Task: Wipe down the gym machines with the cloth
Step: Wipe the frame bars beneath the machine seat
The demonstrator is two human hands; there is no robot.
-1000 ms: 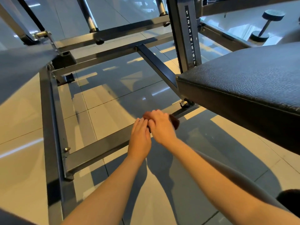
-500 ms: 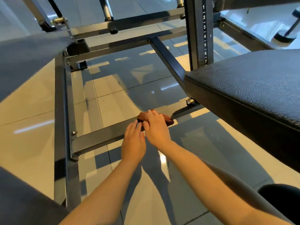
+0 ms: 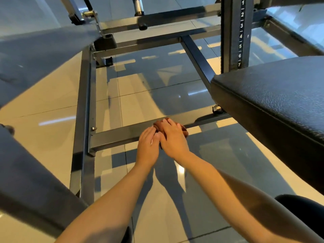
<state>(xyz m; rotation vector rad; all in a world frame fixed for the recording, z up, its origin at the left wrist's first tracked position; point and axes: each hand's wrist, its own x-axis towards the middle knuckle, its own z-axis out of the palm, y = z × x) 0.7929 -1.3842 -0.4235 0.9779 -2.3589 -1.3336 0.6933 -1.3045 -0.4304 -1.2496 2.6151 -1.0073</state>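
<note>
- The glossy tiled floor [image 3: 52, 95] spreads beneath and on both sides of the low crossbar [image 3: 119, 135], the landmark here.
- A black padded seat [image 3: 280, 102] hangs above the crossbar's right end and covers it.
- A grey side rail [image 3: 84, 102] runs away from the crossbar's left end, joined to it at a right angle.
- A dark upright post [image 3: 233, 32], numbered 1 to 7, stands beyond the crossbar, behind the seat.
- The crossbar itself is a flat grey steel tube lying on the floor.
- The right hand [image 3: 172, 139] lies on top of the crossbar near its middle, fingers spread and almost straight, pressing down on the cloth.
- The left hand [image 3: 148, 144] rests flat on the crossbar just left of the right hand, fingers straight and together, holding nothing; its fingertips reach the cloth's edge.
- The reddish-brown cloth [image 3: 158, 126] sits bunched on the crossbar under the right hand.
- A small bolt [image 3: 94, 128] sticks up at the crossbar's left end.
</note>
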